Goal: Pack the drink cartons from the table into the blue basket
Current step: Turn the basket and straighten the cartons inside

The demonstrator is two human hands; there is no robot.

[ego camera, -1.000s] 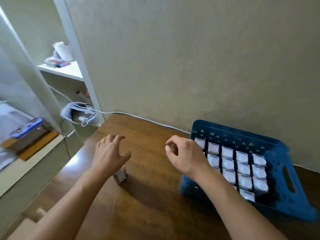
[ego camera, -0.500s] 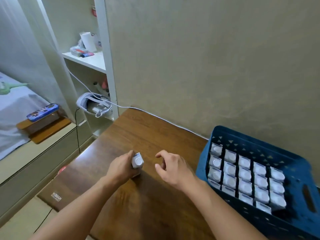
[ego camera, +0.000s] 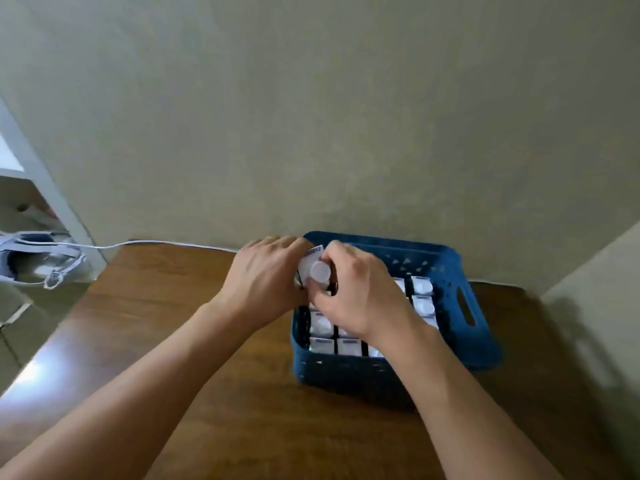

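While both hands, left point(ego camera: 266, 271) and right point(ego camera: 356, 292), grip one carton point(ego camera: 313, 268), over blue basket point(ego camera: 450, 268), print unreadable.

The two hands cover most of the carton point(ego camera: 314, 268) they hold, so only its white cap and a strip of its top show, and the print on it is too blurred to read. The right hand point(ego camera: 360, 296) and its forearm hide the middle of the blue basket point(ego camera: 460, 327), so the packed cartons point(ego camera: 322, 344) cannot be counted, and the left hand point(ego camera: 266, 275) covers the basket's far left corner. At the left edge the white headset point(ego camera: 41, 261) is cut off, and both arms run out of the bottom edge.
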